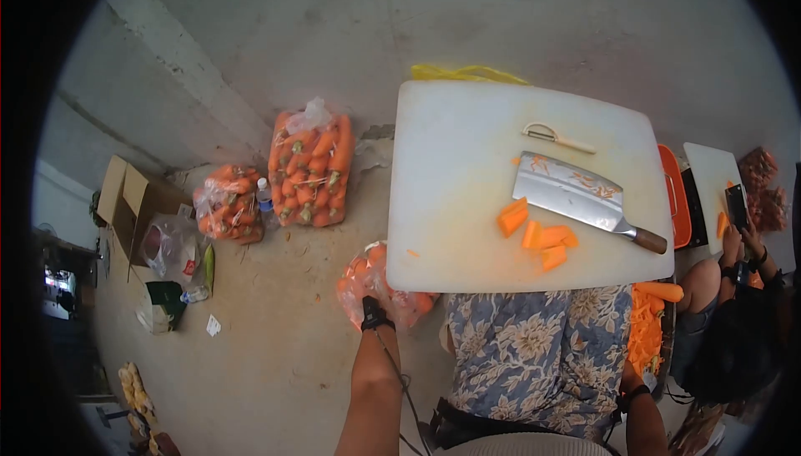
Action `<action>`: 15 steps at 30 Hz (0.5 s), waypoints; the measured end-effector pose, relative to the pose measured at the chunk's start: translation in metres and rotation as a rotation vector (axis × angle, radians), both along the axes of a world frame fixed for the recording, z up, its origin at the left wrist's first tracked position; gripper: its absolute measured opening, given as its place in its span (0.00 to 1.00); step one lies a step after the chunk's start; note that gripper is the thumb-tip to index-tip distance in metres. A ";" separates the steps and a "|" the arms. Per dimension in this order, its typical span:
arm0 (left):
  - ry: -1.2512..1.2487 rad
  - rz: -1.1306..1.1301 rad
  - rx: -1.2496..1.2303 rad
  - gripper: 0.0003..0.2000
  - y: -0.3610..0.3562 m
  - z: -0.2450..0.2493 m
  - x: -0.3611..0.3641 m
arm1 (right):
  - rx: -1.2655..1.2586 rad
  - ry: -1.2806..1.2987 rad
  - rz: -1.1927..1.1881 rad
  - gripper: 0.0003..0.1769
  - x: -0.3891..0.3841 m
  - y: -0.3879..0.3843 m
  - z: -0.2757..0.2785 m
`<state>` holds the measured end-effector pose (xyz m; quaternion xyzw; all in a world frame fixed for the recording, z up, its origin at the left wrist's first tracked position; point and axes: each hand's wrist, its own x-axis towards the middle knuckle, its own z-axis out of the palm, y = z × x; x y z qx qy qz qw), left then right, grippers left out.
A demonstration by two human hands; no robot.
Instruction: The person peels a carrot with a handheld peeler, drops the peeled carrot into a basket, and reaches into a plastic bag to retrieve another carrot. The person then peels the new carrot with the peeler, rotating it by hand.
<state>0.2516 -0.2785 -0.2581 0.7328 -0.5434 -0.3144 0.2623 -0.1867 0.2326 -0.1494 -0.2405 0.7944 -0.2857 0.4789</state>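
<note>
My left hand [372,306] reaches down to a clear plastic bag of carrots [400,302] on the floor, left of my lap. The bag and the black wrist strap hide its fingers, so its grip does not show. Low beside my right thigh, my right hand [632,377] is near a container of carrot peels [643,327] with a whole carrot [660,291] on top; its fingers are hidden. On the white cutting board [450,206] lie a cleaver [571,193] with a wooden handle, a peeler [557,137] and several cut carrot pieces [542,236].
Two more bags of carrots [310,176] [228,206] stand by the wall with a water bottle [264,196] between them. An open cardboard box [129,206] is further left. At right, another person [734,331] holds a cleaver [737,206] over a second board [709,172]. An orange basket [676,197] sits between the boards.
</note>
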 end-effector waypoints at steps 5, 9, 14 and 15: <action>0.016 0.015 0.035 0.07 -0.001 -0.003 0.008 | -0.013 -0.337 -0.536 0.23 0.027 -0.039 0.046; 0.101 0.015 0.068 0.07 0.004 -0.009 0.030 | 0.000 -0.379 -0.575 0.23 0.021 -0.032 0.040; -0.422 -0.618 0.084 0.07 0.014 -0.013 0.083 | 0.013 -0.450 -0.657 0.24 0.016 -0.029 0.031; -0.422 -0.610 0.082 0.07 0.023 -0.011 0.082 | 0.016 -0.471 -0.686 0.24 0.015 -0.028 0.028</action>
